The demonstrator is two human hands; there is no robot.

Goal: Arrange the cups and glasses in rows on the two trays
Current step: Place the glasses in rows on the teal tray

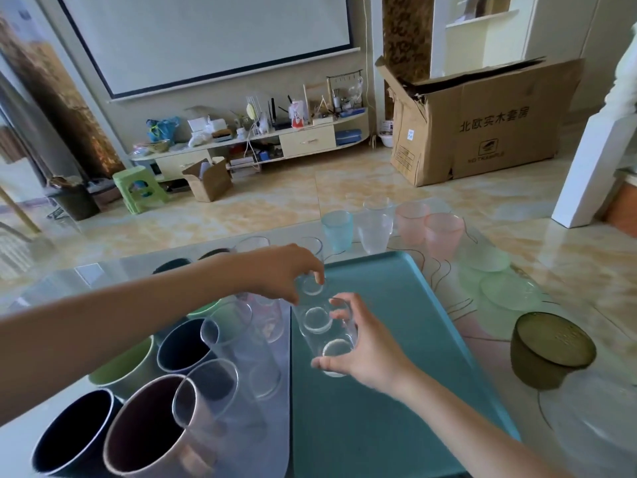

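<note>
A teal tray [396, 339] lies on the glass table, with three small clear glasses in a line along its left edge. My left hand [279, 270] pinches the farthest clear glass [309, 286] from above. My right hand [362, 350] grips the nearest clear glass [336, 346] from the side. Between them stands the middle clear glass [315, 320]. To the left a pale tray [272, 426] holds tall clear glasses [238, 343], dark cups [182, 346], a green cup [127, 367] and a pink cup [148, 429].
Beyond the teal tray stand a blue cup [337, 229], frosted clear cups [374, 229] and two pink cups [443, 232]. Green glass plates [510, 291] and a dark green bowl [551, 346] sit to the right. A cardboard box [482, 125] is on the floor.
</note>
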